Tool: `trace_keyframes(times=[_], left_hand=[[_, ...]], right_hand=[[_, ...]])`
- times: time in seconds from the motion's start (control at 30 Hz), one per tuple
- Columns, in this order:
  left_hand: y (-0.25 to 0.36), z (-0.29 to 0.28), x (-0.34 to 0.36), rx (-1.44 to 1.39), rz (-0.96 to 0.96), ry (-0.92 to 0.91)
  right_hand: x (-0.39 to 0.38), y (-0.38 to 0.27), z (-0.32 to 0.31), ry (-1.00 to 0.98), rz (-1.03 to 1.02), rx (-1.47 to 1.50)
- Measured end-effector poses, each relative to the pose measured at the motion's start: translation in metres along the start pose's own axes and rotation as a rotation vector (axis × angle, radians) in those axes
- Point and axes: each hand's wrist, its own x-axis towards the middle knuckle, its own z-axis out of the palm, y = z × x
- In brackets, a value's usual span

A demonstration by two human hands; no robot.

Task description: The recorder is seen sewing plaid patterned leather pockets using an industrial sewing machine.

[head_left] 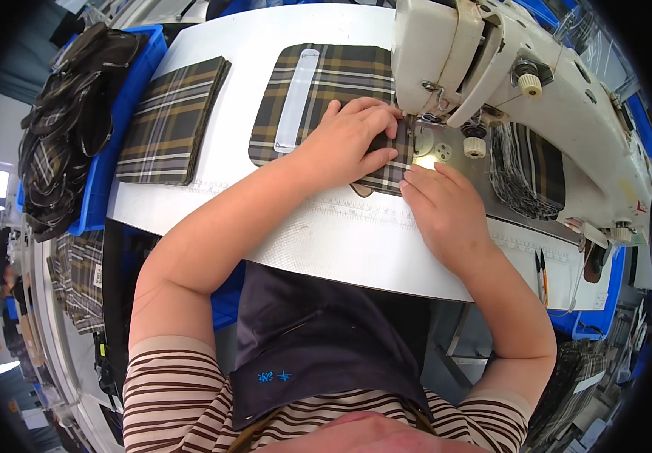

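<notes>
A dark plaid fabric panel (364, 64) lies under the head of a white sewing machine (424, 57), its right edge at the presser foot. Across the panel, my left hand (352, 143) rests with thumb and fingers apart, the fingertips close to the needle area. My right hand (447, 208) has its fingertips together on the panel's near right corner; its thumb is hidden beneath. On the panel's left part sits a clear plastic strip (296, 102). Under the near edge a small brownish piece (361, 190) sticks out. The needle itself is hidden.
At the left, a stack of plaid panels (175, 121) lies beside a blue bin (126, 113) heaped with dark pieces (69, 128). Right of the needle area are more plaid pieces (526, 170) with frayed edges. Thread snips (542, 275) lie at the table's (288, 234) near right.
</notes>
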Motion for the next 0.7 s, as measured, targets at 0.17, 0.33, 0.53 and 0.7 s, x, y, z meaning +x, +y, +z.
trace_keyframes(times=[0.17,0.33,0.53,0.7], left_hand=[[-0.013,0.0,0.017,0.035,-0.034,-0.036],[-0.028,0.003,0.028,0.09,-0.026,-0.015],[-0.041,0.004,0.04,0.204,-0.022,-0.028],[-0.049,0.006,0.049,0.236,-0.045,-0.01]], right_hand=[[0.005,0.006,0.003,0.005,0.131,0.0],[0.012,0.008,-0.005,-0.092,0.24,0.0],[0.012,0.006,-0.005,-0.159,0.3,-0.059],[0.01,0.007,-0.005,-0.134,0.284,-0.047]])
